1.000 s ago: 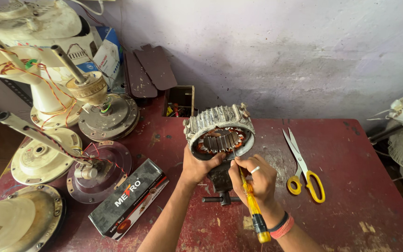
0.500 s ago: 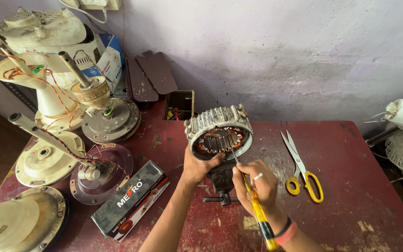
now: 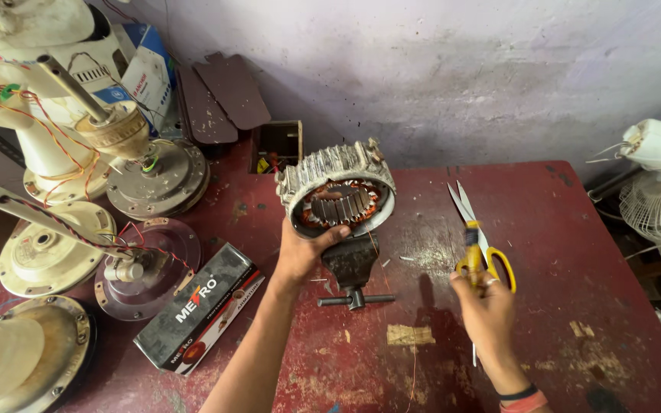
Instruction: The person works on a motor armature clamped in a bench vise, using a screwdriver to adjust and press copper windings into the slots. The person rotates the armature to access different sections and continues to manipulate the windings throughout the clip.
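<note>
In the head view, the left hand point(image 3: 300, 252) is gripping the lower left rim of the motor stator point(image 3: 338, 190), fingers clamped around its edge, holding it upright on the small bench vise point(image 3: 352, 264) near the middle of the red table point(image 3: 575, 252). The stator is a ring of stacked steel plates with copper windings inside, so it is probably heavy and rigid, while the windings look easy to nick; the outer metal rim seems the safest place to grip. The right hand point(image 3: 487, 306) is closed around a yellow-handled screwdriver point(image 3: 471, 252), holding it to the right of the stator, over the yellow-handled scissors point(image 3: 483, 237).

Compared with half a second ago, the right hand is moving away: the screwdriver tip was at the stator's lower edge and is now well apart from it. The left hand is keeping its grip.
</note>
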